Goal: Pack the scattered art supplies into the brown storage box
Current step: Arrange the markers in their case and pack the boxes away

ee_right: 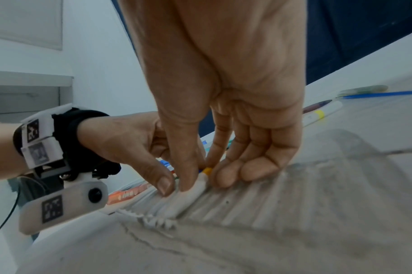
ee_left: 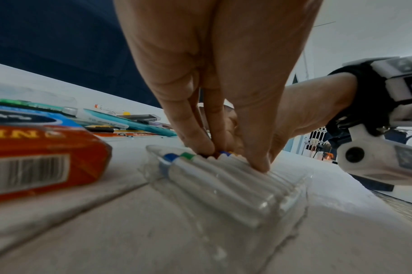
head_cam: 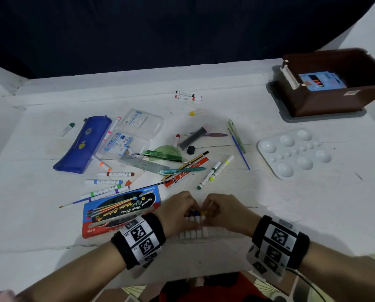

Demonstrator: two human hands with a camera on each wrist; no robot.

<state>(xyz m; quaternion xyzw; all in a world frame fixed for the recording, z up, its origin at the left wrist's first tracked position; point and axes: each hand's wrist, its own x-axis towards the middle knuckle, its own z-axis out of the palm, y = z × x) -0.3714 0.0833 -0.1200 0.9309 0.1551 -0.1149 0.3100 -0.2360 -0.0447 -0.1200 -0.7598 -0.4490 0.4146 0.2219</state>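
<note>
A clear ribbed tray [head_cam: 217,233] of white paint tubes [ee_left: 223,178] with coloured caps lies at the table's near edge. My left hand [head_cam: 192,211] comes down on its left part, fingertips at the cap ends and thumb on the tube bodies, as the left wrist view shows [ee_left: 233,157]. My right hand [head_cam: 206,211] meets it from the right and pinches a yellow-capped tube [ee_right: 198,187] between thumb and forefinger [ee_right: 200,172]. The brown storage box [head_cam: 326,101] stands open at the far right with a blue pack [head_cam: 321,80] inside.
A red and blue watercolour box [head_cam: 121,210] lies just left of my hands. Markers, pens, rulers and brushes are strewn mid-table, with a blue pencil case [head_cam: 83,144] and a clear case [head_cam: 134,136] to the left. A white palette [head_cam: 293,153] sits below the box.
</note>
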